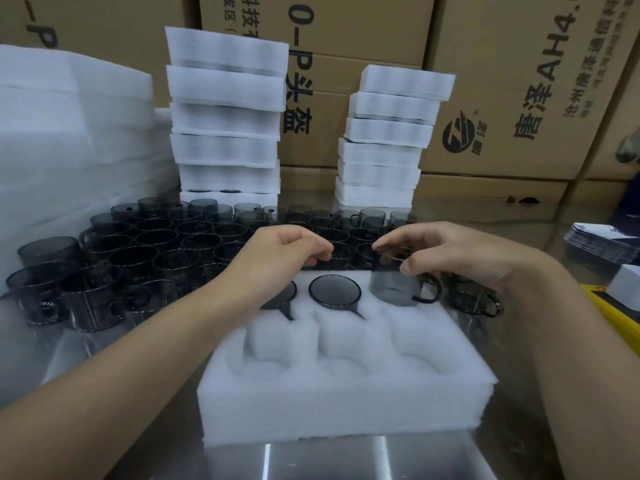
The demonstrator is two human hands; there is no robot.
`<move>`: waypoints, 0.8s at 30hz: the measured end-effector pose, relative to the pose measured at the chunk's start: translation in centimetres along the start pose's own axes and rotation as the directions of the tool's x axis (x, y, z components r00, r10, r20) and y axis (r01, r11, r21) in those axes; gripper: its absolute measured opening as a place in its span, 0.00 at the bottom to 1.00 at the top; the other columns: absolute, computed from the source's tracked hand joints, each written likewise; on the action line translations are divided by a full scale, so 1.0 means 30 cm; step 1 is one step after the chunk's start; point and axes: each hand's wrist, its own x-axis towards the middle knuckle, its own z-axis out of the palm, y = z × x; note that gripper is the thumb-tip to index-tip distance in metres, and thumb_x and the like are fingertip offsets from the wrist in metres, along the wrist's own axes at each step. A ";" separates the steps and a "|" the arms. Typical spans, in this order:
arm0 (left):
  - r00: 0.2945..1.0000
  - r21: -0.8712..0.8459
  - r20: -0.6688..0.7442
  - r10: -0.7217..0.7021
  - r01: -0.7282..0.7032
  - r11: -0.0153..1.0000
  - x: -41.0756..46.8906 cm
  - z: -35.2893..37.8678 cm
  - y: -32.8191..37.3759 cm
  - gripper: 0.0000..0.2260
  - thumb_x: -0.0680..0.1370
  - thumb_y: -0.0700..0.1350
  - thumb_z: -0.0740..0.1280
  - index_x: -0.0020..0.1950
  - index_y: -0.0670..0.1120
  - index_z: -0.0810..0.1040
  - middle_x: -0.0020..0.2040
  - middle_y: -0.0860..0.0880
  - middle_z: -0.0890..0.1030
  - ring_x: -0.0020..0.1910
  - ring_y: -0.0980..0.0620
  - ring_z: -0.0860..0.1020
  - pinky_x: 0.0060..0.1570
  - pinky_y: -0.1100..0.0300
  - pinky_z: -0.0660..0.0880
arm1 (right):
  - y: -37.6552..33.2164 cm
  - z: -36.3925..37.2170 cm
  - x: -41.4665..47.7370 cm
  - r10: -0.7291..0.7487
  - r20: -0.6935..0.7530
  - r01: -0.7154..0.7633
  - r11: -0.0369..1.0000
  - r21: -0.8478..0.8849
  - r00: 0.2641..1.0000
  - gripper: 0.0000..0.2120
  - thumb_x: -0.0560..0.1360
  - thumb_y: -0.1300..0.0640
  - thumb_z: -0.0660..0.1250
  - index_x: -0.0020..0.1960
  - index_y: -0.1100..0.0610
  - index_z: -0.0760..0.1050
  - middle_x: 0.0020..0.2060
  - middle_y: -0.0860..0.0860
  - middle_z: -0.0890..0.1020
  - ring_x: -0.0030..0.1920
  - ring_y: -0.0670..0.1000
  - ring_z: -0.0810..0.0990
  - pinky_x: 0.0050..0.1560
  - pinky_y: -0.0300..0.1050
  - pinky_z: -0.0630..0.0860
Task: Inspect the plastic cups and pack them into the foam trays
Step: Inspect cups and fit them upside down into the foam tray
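- A shiny metal desk [349, 460] carries a white foam tray [346, 403] set right in front of the person.
- The right hand [450, 258] has a narrow grip: thumb and fingertips pinch the rim of the held cup [393, 285], a smoky grey one that stands upright at the tray's far right pocket, with its handle turned right.
- The left hand [287, 249] hovers over the tray's far edge with its fingers curled in; I cannot tell whether it holds anything.
- A seated cup [335, 292] sits in the far middle pocket.
- A loose batch of grey cups [138, 244] crowds the desk behind and to the left.
- Two stacks of foam trays [225, 116] rise at the back, against cardboard boxes [519, 81].
- A pile of cards [602, 240] lies at the right edge.
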 end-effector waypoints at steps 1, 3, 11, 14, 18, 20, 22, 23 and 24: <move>1.000 -0.001 0.002 0.000 0.000 1.000 -0.001 0.000 0.001 0.10 0.74 0.44 0.67 0.36 0.52 0.84 0.41 0.55 0.85 0.43 0.60 0.81 0.47 0.66 0.72 | 0.004 -0.005 0.000 -0.005 0.014 0.005 1.000 0.010 1.000 0.20 0.63 0.53 0.69 0.54 0.44 0.80 0.49 0.39 0.84 0.54 0.44 0.81 0.56 0.45 0.77; 1.000 0.006 0.006 0.000 0.000 1.000 -0.003 -0.001 0.002 0.09 0.74 0.44 0.67 0.36 0.52 0.84 0.41 0.55 0.85 0.43 0.60 0.81 0.47 0.66 0.72 | 0.006 -0.012 0.000 -0.024 0.062 0.024 1.000 0.003 0.998 0.21 0.62 0.54 0.70 0.55 0.45 0.79 0.47 0.37 0.84 0.45 0.34 0.80 0.43 0.29 0.74; 1.000 0.018 0.007 0.000 0.000 1.000 -0.002 0.001 0.003 0.10 0.74 0.44 0.67 0.35 0.53 0.84 0.40 0.55 0.85 0.42 0.61 0.81 0.48 0.66 0.73 | 0.006 -0.019 0.001 0.017 0.176 0.004 0.994 -0.113 0.984 0.25 0.63 0.51 0.70 0.59 0.36 0.76 0.49 0.32 0.81 0.38 0.29 0.76 0.40 0.25 0.70; 1.000 0.021 0.012 -0.001 0.001 1.000 -0.004 0.001 0.005 0.10 0.74 0.45 0.67 0.35 0.53 0.84 0.41 0.55 0.85 0.43 0.60 0.81 0.49 0.66 0.73 | 0.006 -0.024 0.004 0.037 0.207 -0.003 0.986 -0.165 0.978 0.26 0.64 0.48 0.72 0.60 0.32 0.74 0.46 0.29 0.79 0.38 0.29 0.75 0.41 0.27 0.69; 1.000 0.021 0.011 -0.005 0.005 1.000 -0.006 0.001 0.007 0.10 0.74 0.44 0.67 0.36 0.52 0.84 0.41 0.55 0.85 0.44 0.59 0.81 0.50 0.65 0.74 | 0.014 -0.037 0.001 0.003 0.215 0.036 0.983 -0.179 0.977 0.26 0.70 0.53 0.75 0.63 0.35 0.72 0.31 0.26 0.76 0.33 0.26 0.73 0.33 0.20 0.65; 1.000 0.023 0.008 -0.006 0.006 1.000 -0.007 0.002 0.008 0.09 0.75 0.44 0.67 0.37 0.52 0.84 0.41 0.54 0.85 0.45 0.58 0.81 0.51 0.64 0.74 | 0.016 -0.039 -0.001 -0.001 0.210 0.040 0.983 -0.181 0.978 0.26 0.69 0.52 0.75 0.63 0.34 0.73 0.30 0.26 0.76 0.33 0.26 0.73 0.33 0.20 0.64; 1.000 0.028 0.003 -0.009 0.009 1.000 -0.008 0.003 0.009 0.10 0.75 0.43 0.67 0.37 0.52 0.84 0.41 0.54 0.85 0.46 0.56 0.81 0.52 0.63 0.74 | 0.022 -0.039 -0.001 0.005 0.217 0.035 0.983 -0.178 0.976 0.27 0.67 0.48 0.77 0.61 0.32 0.73 0.32 0.27 0.77 0.34 0.28 0.74 0.34 0.21 0.66; 1.000 0.033 0.000 -0.012 0.012 0.999 -0.009 0.004 0.010 0.10 0.75 0.43 0.66 0.37 0.52 0.84 0.41 0.54 0.85 0.46 0.56 0.81 0.52 0.63 0.74 | 0.026 -0.037 0.000 0.014 0.223 0.026 0.985 -0.172 0.975 0.27 0.65 0.47 0.77 0.60 0.31 0.74 0.34 0.28 0.78 0.35 0.30 0.75 0.36 0.22 0.67; 1.000 0.039 -0.001 -0.013 0.013 0.999 -0.010 0.004 0.011 0.10 0.75 0.43 0.66 0.37 0.52 0.84 0.40 0.54 0.85 0.46 0.56 0.81 0.52 0.63 0.74 | 0.029 -0.035 0.002 0.025 0.231 0.012 0.988 -0.157 0.973 0.27 0.63 0.46 0.77 0.58 0.30 0.74 0.37 0.29 0.79 0.37 0.32 0.76 0.38 0.24 0.68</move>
